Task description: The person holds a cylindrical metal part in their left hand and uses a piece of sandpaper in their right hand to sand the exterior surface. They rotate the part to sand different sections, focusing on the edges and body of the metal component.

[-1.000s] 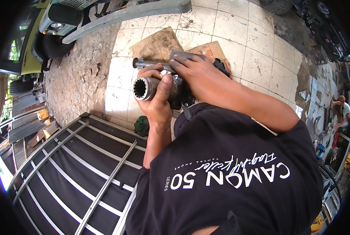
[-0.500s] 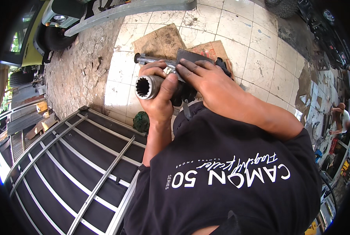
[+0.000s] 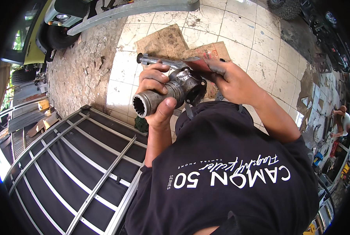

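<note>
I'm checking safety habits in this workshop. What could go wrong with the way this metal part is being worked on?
The left hand alone holds the heavy splined yoke in mid-air over the tiled floor; a slip could drop it. The bare right hand rubs a reddish abrasive sheet against its rough metal edges, which may scrape the fingers.

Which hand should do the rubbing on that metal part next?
Probably the right hand: it pinches the reddish abrasive sheet against the yoke end of the splined metal part. The left hand is wrapped around the tube, steadying it.
</note>
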The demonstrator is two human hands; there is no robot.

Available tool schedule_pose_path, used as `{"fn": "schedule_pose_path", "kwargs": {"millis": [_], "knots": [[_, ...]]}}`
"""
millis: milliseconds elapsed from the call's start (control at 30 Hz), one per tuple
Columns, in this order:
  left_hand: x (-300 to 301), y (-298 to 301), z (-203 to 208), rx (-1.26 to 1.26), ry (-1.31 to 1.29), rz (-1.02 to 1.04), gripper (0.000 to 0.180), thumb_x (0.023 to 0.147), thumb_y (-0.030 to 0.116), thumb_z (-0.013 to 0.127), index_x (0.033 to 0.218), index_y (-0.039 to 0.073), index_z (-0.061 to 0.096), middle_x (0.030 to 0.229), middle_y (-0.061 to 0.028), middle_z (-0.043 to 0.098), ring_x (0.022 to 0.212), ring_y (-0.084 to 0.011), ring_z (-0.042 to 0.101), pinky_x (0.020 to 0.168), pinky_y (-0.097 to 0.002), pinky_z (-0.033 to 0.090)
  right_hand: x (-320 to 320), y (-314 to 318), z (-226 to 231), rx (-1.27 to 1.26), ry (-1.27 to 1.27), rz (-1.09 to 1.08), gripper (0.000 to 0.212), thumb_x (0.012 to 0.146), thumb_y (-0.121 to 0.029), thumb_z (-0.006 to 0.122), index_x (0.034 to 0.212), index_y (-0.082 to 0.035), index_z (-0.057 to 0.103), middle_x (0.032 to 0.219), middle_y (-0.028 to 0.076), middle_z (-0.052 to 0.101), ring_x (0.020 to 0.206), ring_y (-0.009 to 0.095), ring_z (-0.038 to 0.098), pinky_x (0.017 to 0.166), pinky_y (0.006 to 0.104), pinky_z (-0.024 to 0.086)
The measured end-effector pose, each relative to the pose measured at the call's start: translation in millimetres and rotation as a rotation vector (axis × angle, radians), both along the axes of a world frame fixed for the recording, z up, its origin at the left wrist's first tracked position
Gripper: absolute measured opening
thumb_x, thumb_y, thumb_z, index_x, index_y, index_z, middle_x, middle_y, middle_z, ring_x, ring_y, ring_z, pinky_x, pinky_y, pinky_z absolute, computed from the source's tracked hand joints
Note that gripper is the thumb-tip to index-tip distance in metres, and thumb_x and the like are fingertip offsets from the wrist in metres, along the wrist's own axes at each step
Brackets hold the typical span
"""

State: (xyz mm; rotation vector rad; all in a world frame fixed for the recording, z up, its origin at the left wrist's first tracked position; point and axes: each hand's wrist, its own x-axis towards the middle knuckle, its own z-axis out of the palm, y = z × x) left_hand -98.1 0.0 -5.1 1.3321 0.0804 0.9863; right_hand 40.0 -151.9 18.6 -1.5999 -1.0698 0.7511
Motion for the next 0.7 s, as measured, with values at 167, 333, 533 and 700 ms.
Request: {"fn": "schedule_pose_path", "kwargs": {"millis": [167,333,533,700], "knots": [[3,1,-2,-0.021,-0.024,-0.025,0.034,0.061,0.033,0.078,0.074,0.011,0.055,0.089,-0.0056,0.055,0.105,-0.0301,0.053,0.106,-0.0519,0.03,-7,-6,14,-0.082,0.269,0.01,0.046,0.083,0.004,0.047,0.129,-0.001,0.055,0.101,0.013,0.067,0.086,0.013,0.059,0.079,0.0262,0.048],[0,2,1,0.112,0.016,-0.001,0.034,0.061,0.034,0.079,0.073,0.011,0.056,0.089,-0.0051,0.056,0.104,-0.0302,0.055,0.104,-0.0527,0.032,-10,-4,4,-0.034,0.458,-0.013,0.037,0.091,-0.012,0.06,0.125,0.001,0.056,0.102,0.008,0.066,0.088,0.012,0.058,0.08,0.027,0.047],[-1,10,4,0.338,0.024,-0.036,0.033,0.059,0.032,0.079,0.073,0.011,0.058,0.088,-0.0057,0.059,0.103,-0.0318,0.056,0.101,-0.053,0.035,-25,8,7,0.065,0.63,-0.08,0.038,0.092,-0.02,0.061,0.123,0.002,0.057,0.106,0.011,0.065,0.1,0.015,0.058,0.089,0.0297,0.046],[-1,6,4,0.144,0.027,-0.011,0.033,0.06,0.03,0.077,0.074,0.01,0.056,0.09,-0.0064,0.055,0.108,-0.0327,0.052,0.102,-0.0517,0.033,-12,6,1,-0.047,0.45,-0.08,0.037,0.093,-0.021,0.059,0.124,0.0,0.058,0.105,0.012,0.066,0.098,0.015,0.059,0.087,0.0287,0.046]]}}
